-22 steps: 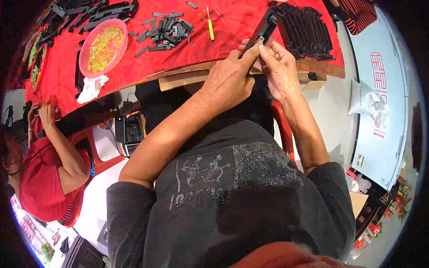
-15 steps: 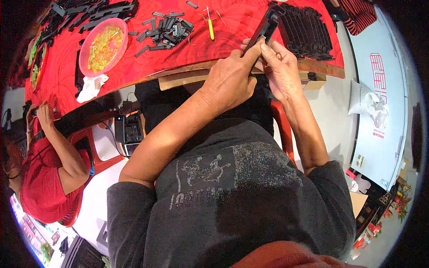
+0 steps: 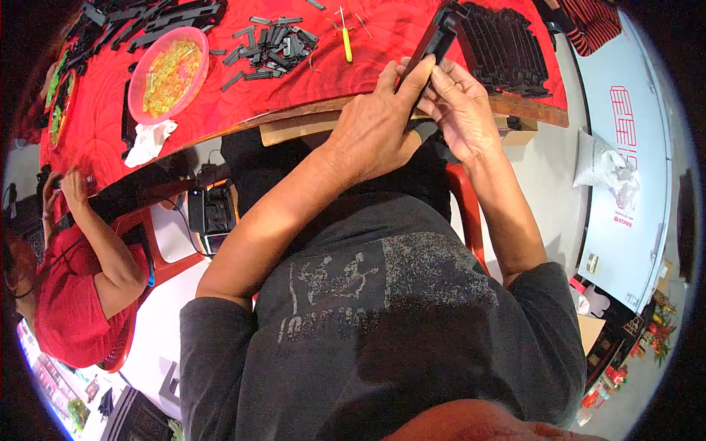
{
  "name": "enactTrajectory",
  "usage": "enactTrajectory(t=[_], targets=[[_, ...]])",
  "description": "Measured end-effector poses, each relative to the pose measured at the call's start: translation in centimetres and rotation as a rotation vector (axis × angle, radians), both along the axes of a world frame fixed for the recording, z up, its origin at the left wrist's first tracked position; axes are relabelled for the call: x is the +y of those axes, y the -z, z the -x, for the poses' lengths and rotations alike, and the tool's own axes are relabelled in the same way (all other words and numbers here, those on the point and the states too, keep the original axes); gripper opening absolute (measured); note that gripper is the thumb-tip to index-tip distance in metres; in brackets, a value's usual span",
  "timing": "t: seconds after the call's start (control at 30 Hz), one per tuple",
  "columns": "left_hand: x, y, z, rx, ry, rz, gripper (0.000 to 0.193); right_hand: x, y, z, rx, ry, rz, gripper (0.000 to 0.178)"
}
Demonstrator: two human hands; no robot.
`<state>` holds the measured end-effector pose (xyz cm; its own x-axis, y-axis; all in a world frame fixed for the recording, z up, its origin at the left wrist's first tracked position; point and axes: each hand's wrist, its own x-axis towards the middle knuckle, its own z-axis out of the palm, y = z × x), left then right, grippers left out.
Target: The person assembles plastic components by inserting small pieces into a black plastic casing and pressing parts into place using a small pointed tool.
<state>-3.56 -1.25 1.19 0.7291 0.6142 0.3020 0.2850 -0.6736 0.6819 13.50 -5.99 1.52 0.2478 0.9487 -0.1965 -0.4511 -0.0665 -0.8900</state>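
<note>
Clock directions are read from the left hand [image 3: 379,131], with 12 o'clock at the top of the view. The left hand is closed around the lower end of a long black part [image 3: 443,31], one digit extended along it. The part is tilted and points to 1 o'clock, above the near edge of a table with a red cloth [image 3: 228,109]. The right hand [image 3: 468,117] is at 3 o'clock, its thumb and bent fingers beside the part; whether it grips cannot be told.

A row of black parts [image 3: 507,55] lies at 2 o'clock. A yellow-handled tool [image 3: 348,45] lies at 11 o'clock. A pile of small black pieces [image 3: 276,50] is at 10 o'clock. Between 9 and 10 o'clock stands a pink bowl [image 3: 133,94] containing yellow pieces [image 3: 173,77]. A white tissue [image 3: 149,143] lies at 9 o'clock, at the table edge. A co-worker in a red top [image 3: 84,305] sits at 8 o'clock.
</note>
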Motion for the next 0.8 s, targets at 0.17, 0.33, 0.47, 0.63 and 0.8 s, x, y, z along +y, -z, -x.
enactTrajectory(t=[0.17,0.33,0.47,0.63,0.8], targets=[[-0.7,-0.7,0.3,-0.105,-0.061,0.007,0.091,-0.3,0.1,-1.1,0.050,-0.063,-0.023,0.023],[0.1,-0.3,-0.4,-0.377,-0.306,0.124,0.056,-0.3,-0.8,0.9,0.019,0.032,0.030,0.021],[0.4,0.1,-0.8,-0.244,-0.337,0.202,0.042,-0.5,-0.8,1.5,0.004,0.020,0.040,0.021],[0.4,0.5,-1.0,-0.139,-0.345,0.234,0.029,-0.8,-0.6,2.0,0.017,0.015,0.033,0.020],[0.3,1.4,-1.1,-0.178,-0.366,0.318,0.028,-0.9,-0.4,1.8,-0.010,-0.036,0.038,0.022]])
